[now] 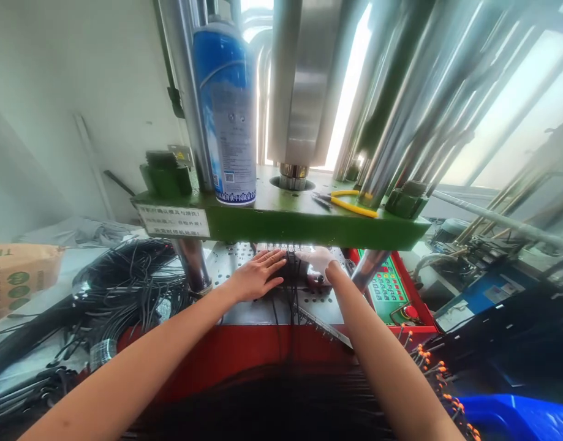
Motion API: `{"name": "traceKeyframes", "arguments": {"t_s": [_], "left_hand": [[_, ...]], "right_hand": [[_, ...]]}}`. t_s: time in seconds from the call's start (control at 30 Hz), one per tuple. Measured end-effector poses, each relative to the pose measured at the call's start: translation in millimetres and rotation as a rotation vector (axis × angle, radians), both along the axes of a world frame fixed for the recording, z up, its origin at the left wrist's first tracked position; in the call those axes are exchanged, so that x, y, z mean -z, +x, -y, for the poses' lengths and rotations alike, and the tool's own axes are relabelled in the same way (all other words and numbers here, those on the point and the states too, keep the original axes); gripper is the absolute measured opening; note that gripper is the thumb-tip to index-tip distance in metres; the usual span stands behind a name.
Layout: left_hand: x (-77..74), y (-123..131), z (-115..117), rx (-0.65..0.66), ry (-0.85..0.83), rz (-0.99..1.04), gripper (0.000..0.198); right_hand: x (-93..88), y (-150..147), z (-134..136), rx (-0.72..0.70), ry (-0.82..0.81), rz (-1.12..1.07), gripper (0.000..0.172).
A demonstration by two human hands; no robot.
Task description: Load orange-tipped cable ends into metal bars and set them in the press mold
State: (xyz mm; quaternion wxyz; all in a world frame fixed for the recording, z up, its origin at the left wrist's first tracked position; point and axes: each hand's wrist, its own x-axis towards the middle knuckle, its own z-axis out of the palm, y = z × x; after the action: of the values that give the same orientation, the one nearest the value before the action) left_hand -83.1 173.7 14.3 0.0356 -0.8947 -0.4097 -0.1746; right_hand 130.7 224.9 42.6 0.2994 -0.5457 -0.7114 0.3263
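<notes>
Grip spread, the left hand (263,274) lies beside thin black cables (292,297), probably light and limp, best held near their upper ends; right hand (318,261), I cannot tell.

A factory workshop: green steel press plate (281,228), red-framed green keypad panel (386,286) by the right edge of the perforated grey metal table (247,313), heaped black cables (141,278) left.
</notes>
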Motion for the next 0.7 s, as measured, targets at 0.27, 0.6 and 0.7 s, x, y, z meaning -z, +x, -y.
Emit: {"name": "traceKeyframes", "arguments": {"t_s": [0.27, 0.6, 0.7], "left_hand": [[-18.0, 37.0, -9.9, -0.251, -0.037, 0.042, 0.042], [5.7, 120.2, -16.2, -0.497, 0.013, -0.017, 0.026], [10.2, 125.3, -19.8, -0.552, 0.018, -0.051, 0.035]], "right_hand": [[13.1, 32.4, 32.1, 0.154, 0.019, 0.147, 0.059], [77.8, 49.1, 102.3, 0.079, 0.052, 0.305, 0.033], [81.4, 41.7, 105.7, -0.043, 0.139, 0.425, 0.033]]}}
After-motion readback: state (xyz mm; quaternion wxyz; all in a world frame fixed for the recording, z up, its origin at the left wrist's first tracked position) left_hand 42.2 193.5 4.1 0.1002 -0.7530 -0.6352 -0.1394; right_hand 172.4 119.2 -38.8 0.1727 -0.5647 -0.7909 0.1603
